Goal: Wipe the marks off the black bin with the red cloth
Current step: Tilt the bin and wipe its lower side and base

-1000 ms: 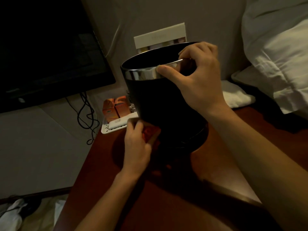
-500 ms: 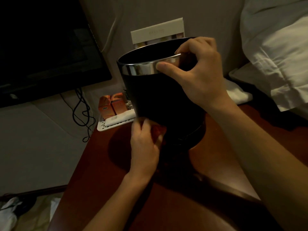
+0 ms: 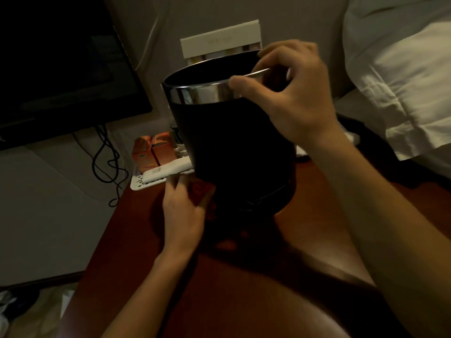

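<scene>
The black bin [image 3: 231, 147] with a shiny metal rim stands tilted toward me on the dark red table [image 3: 219, 289]. My right hand [image 3: 292, 101] grips its rim, thumb on the outside of the metal band and fingers over the edge. My left hand [image 3: 185, 211] holds the red cloth [image 3: 201, 191] against the bin's lower left side; most of the cloth is hidden under my fingers.
A white tray [image 3: 156, 176] with orange packets [image 3: 153, 152] sits behind the bin at the table's left edge. A dark TV screen [image 3: 61, 69] and hanging cables [image 3: 107, 162] are at left. White pillows [image 3: 402, 81] lie at right. A white card holder [image 3: 219, 42] stands behind the bin.
My left hand with the cloth has slid a little along the bin's lower side. The view has shifted slightly; my right hand keeps its grip on the rim.
</scene>
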Action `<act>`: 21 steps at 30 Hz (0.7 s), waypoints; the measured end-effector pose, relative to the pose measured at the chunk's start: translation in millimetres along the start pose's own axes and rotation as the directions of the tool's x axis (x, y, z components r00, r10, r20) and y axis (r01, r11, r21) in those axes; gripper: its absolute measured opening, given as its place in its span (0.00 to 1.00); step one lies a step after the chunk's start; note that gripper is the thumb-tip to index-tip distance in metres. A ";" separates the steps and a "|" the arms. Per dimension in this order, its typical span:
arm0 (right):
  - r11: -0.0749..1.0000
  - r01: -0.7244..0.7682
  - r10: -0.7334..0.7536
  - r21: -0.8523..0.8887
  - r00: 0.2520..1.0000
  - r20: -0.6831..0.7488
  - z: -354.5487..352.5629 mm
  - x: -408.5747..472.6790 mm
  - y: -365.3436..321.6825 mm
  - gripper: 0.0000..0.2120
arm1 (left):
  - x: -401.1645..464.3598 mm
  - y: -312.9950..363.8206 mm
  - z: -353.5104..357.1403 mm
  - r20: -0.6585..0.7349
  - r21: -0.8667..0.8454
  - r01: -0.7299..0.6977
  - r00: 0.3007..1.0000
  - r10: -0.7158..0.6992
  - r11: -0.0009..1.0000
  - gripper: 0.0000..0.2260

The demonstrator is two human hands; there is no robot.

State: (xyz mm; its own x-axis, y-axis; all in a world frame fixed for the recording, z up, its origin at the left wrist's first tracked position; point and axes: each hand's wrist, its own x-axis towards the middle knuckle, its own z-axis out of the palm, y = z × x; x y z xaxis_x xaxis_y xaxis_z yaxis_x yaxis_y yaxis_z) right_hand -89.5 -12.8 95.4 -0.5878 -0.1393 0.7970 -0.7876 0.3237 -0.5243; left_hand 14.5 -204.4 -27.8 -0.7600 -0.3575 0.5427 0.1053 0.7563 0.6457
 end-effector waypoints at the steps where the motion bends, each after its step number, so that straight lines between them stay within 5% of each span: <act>1: 0.999 -0.016 0.015 0.034 0.999 0.031 -6.3 1.5 6.5 0.23 | -3.1 -7.0 -0.9 0.034 0.008 0.032 0.999 -0.032 0.999 0.10; 10: 1.000 0.017 -0.016 0.022 0.999 -0.042 10.4 -3.0 -2.2 0.26 | -41.3 -12.3 29.1 0.261 0.044 -0.159 0.955 0.143 0.986 0.16; 18: 0.999 0.023 -0.022 0.026 0.997 -0.073 8.2 -2.2 -4.0 0.18 | -9.1 16.2 26.4 -0.024 0.084 -0.203 0.978 0.206 0.976 0.16; 21: 0.999 0.036 -0.034 0.028 0.996 -0.085 8.4 -1.6 -3.1 0.18 | -15.1 2.6 25.4 0.086 0.070 -0.172 0.982 0.166 0.983 0.18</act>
State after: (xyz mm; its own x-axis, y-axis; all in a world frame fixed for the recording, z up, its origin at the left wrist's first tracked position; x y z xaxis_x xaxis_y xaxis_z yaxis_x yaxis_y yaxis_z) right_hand -87.7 -21.4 93.3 -0.5429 -0.0700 0.8369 -0.8133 0.2921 -0.5032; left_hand 10.0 -183.1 -47.9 -0.7845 -0.1786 0.5939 0.1894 0.8429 0.5037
